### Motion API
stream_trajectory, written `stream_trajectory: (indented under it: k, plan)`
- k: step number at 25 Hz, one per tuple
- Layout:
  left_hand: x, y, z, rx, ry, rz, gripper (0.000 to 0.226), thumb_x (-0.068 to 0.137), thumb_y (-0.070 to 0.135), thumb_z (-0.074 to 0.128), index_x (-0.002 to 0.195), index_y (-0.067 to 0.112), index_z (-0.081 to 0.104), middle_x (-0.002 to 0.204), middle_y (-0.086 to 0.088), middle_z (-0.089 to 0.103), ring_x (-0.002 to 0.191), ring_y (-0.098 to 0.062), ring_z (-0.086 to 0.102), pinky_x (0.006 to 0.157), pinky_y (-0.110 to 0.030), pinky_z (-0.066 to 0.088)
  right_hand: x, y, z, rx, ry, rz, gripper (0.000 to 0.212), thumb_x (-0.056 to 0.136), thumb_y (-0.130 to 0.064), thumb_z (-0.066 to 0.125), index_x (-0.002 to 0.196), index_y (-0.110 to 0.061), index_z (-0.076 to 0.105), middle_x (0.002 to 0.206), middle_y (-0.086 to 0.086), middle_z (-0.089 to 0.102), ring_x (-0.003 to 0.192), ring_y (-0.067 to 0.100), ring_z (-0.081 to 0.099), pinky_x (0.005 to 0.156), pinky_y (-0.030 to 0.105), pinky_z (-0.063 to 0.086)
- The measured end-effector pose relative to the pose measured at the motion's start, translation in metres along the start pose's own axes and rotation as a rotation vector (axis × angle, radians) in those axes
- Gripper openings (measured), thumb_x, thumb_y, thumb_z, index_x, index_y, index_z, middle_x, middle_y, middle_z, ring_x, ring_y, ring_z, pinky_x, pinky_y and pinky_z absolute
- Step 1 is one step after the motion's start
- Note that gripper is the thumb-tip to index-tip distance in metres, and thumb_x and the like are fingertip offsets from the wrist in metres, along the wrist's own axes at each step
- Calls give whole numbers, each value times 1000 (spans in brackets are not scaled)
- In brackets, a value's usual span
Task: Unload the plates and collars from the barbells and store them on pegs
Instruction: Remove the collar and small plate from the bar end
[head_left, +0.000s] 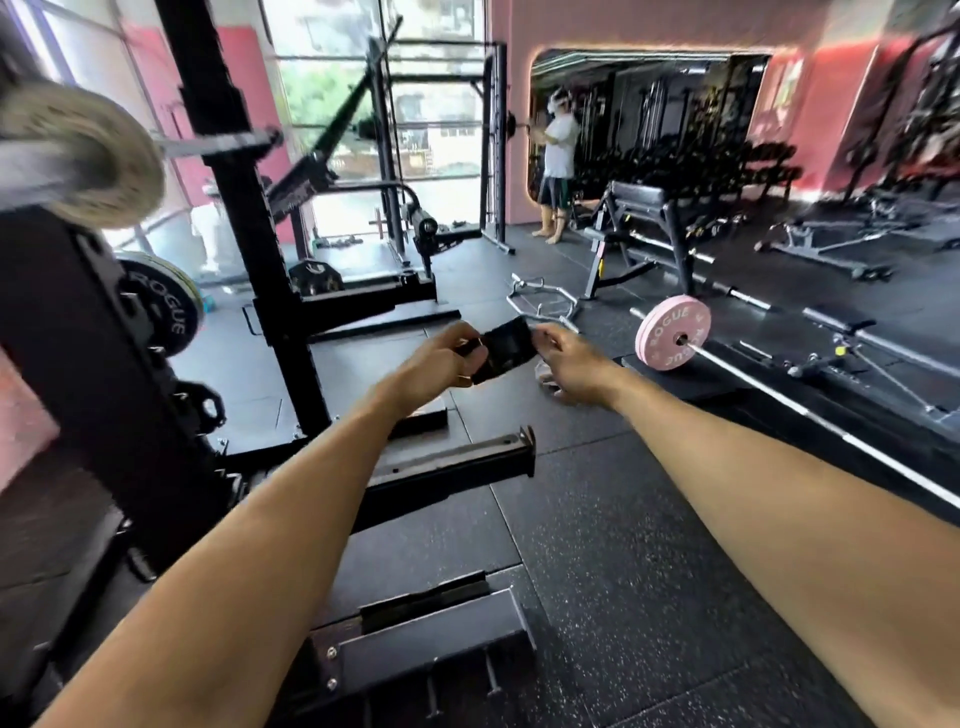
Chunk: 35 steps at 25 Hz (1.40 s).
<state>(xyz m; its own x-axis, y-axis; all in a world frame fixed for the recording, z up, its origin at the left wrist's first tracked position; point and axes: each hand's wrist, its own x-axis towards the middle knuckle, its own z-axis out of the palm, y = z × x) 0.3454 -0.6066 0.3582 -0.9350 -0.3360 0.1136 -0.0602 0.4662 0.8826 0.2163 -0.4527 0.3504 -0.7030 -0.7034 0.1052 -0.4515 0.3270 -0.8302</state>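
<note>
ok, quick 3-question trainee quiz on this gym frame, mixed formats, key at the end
1. True or false: the left hand and the right hand both hold the black collar out in front of the person.
2. Multiple choice: the pink plate is
A) stored on a rack peg
B) on the end of a barbell lying on the floor
C) carried in one hand
3. Fill in: the black plate at the left sits beside the black ____.

Key: 1 true; 2 B; 3 rack
</note>
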Motion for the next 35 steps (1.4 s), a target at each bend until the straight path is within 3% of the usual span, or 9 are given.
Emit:
stream_trajectory:
  k: [5,12,16,21,24,26,29,32,35]
  plan:
    - [-90,80,-31,-229,39,18,9,104,19,43,100,18,51,96,-9,60,82,-22,61,96,-47,49,-87,-91,-18,233,-27,-47,39,99,-48,39,134,-32,46,129,-3,50,108,27,63,89,44,54]
    - [-193,141,-77,-422,120,-6,46,105,37,35,139,7,38,135,-29,51,101,-43,61,78,-40,59,-165,-198,-9,454,-54,-58,40,98,-44,48,133,-26,49,125,-1,48,102,34,65,92,44,54]
    - [-250,167,-100,-454,131,-1,48,105,41,31,139,9,40,121,-30,54,75,-31,61,83,-43,56,-207,-245,10,564,6,-46,36,94,-39,58,123,-18,57,111,7,57,65,25,62,62,34,57]
    - [-313,180,-119,-476,151,-11,54,102,50,33,135,8,40,124,-33,56,78,-29,64,70,-40,60,-264,-285,33,573,5,-31,22,95,-41,55,100,-19,59,89,6,58,65,23,56,78,39,55]
    - [-353,184,-128,-477,156,-39,46,104,49,25,108,11,51,94,-21,62,67,-22,57,69,-35,56,-295,-303,52,545,-36,-13,26,97,-42,52,107,-19,58,72,7,51,61,22,52,64,37,55]
    - [-373,183,-140,-480,216,-45,47,103,51,28,118,10,46,87,-20,60,59,-21,55,57,-32,54,-309,-317,67,491,-50,-14,26,96,-44,50,110,-23,56,67,6,46,56,21,50,56,32,51]
    - [-401,175,-164,-500,300,-46,63,100,52,38,143,9,23,97,-26,61,58,-25,62,50,-30,54,-324,-340,92,441,-69,-36,31,93,-51,51,94,-21,58,67,5,42,53,19,45,50,29,44]
    - [-424,170,-184,-482,259,-96,62,101,55,29,136,6,40,106,-26,61,72,-28,64,53,-29,56,-327,-356,115,409,-91,-36,38,92,-55,51,97,-18,57,65,5,41,51,18,42,47,26,42]
    - [-439,167,-196,-446,220,-148,70,100,59,20,124,3,54,106,-23,61,69,-22,60,54,-26,55,-328,-365,131,365,-101,-44,42,90,-59,50,91,-18,53,65,5,41,49,18,42,44,25,42]
